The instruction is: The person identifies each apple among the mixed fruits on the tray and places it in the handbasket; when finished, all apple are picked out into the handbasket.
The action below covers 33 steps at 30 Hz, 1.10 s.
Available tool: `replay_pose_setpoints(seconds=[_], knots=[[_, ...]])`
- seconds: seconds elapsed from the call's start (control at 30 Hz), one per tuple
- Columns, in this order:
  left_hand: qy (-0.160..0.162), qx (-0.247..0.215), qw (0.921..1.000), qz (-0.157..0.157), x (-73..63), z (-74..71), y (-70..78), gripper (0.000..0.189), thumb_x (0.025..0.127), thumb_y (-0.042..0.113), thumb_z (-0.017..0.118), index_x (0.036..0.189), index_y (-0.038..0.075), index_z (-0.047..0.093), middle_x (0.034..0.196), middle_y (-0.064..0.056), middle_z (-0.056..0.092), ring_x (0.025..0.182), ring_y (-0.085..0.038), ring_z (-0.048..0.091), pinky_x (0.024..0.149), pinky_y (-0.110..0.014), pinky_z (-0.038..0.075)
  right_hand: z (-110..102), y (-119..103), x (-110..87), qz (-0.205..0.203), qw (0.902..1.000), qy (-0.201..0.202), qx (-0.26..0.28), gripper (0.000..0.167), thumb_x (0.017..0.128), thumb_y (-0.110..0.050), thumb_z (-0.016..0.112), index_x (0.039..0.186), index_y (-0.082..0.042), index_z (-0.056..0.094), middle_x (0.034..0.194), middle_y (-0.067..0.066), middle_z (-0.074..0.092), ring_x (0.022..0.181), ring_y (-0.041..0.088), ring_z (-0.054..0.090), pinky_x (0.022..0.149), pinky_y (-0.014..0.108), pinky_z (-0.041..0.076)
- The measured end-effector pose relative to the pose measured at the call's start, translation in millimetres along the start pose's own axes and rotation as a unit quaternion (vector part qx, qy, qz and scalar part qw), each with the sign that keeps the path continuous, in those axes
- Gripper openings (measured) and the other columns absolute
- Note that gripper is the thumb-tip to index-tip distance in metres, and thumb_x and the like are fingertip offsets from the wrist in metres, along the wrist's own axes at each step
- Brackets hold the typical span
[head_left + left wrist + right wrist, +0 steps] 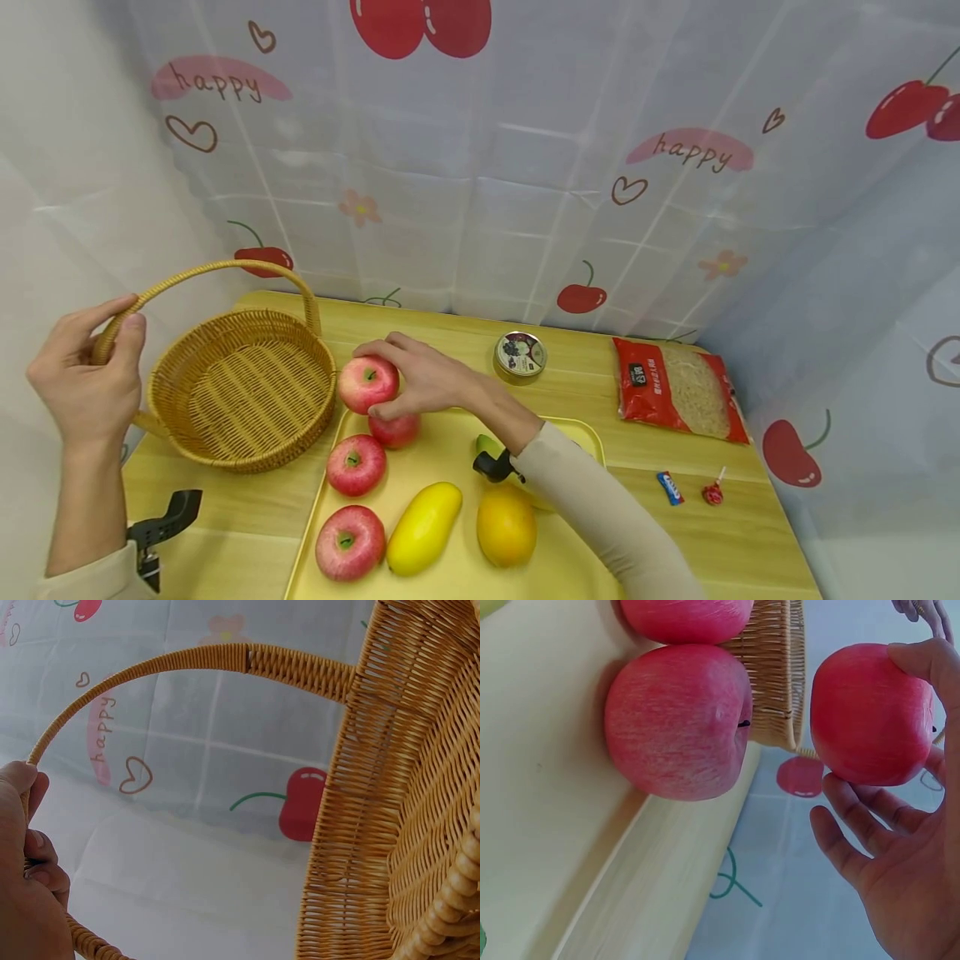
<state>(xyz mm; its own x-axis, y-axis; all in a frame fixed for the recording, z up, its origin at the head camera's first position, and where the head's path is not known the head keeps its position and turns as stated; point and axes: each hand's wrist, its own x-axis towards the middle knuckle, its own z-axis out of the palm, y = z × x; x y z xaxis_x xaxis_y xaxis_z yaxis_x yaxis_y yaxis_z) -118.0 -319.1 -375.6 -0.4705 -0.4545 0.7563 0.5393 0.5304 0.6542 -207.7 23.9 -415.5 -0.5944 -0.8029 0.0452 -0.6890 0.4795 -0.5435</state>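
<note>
The right hand point(431, 375) grips a red apple point(367, 385) between thumb and fingers, while the left hand point(90, 375) is closed round the wicker handle point(225, 264). In the head view, the held apple shows above the far left corner of the yellow tray point(420, 467), near the rim of the round wicker basket point(255, 400). Three more apples, at point(395, 429), point(356, 464) and point(350, 542), lie in the tray with a yellow mango point(425, 529) and an orange-yellow fruit point(507, 527). A round tin point(521, 353) stands beyond the tray.

In the left wrist view, curled fingers hold the handle's arch out from the basket's wall; whether they bear any weight, I cannot tell.

In the right wrist view, the gripped apple is apart from two others, with the thumb on one side and fingers on the opposite side.

The step in hand looks like moving this apple from tray to basket. The next move probably calls for carrying it over the rim, lowering it inside and loosening the fingers, with the handle held aside.
</note>
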Motion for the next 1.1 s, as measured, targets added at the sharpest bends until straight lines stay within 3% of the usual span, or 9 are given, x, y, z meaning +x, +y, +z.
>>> replay_pose_setpoints(seconds=[0.33, 0.8, 1.1], knots=[[0.002, 0.004, 1.0, 0.001, 0.7, 0.7, 1.5, 0.02, 0.091, 0.003, 0.069, 0.107, -0.01, 0.074, 0.097, 0.015, 0.067, 0.069, 0.004, 0.047, 0.062, -0.001, 0.04, 2.8, -7.2, 11.4, 0.001, 1.0, 0.001, -0.004, 0.075, 0.076, -0.051, 0.076, 0.144, -0.039, 0.045, 0.125, -0.008, 0.049, 0.103, 0.007, 0.052, 0.085, 0.024, 0.051], [-0.003, 0.003, 1.0, 0.002, 0.9, 0.2, -0.5, 0.02, 0.092, 0.002, 0.069, 0.108, -0.01, 0.074, 0.097, 0.015, 0.067, 0.063, 0.006, 0.045, 0.057, 0.0, 0.038, 5.4, -14.0, 28.6, -0.004, 0.9998, -0.002, -0.02, 0.076, 0.08, -0.051, 0.075, 0.147, -0.036, 0.042, 0.124, -0.007, 0.049, 0.105, 0.006, 0.049, 0.087, 0.022, 0.048], [0.006, 0.004, 1.0, 0.002, 0.3, 1.4, 0.9, 0.019, 0.092, 0.002, 0.069, 0.106, -0.009, 0.074, 0.098, 0.014, 0.068, 0.07, 0.004, 0.05, 0.062, -0.001, 0.041, 12.8, -16.3, 40.0, -0.01, 0.9999, -0.004, -0.008, 0.074, 0.08, -0.051, 0.076, 0.145, -0.035, 0.043, 0.117, -0.007, 0.049, 0.101, 0.006, 0.049, 0.083, 0.02, 0.047]])
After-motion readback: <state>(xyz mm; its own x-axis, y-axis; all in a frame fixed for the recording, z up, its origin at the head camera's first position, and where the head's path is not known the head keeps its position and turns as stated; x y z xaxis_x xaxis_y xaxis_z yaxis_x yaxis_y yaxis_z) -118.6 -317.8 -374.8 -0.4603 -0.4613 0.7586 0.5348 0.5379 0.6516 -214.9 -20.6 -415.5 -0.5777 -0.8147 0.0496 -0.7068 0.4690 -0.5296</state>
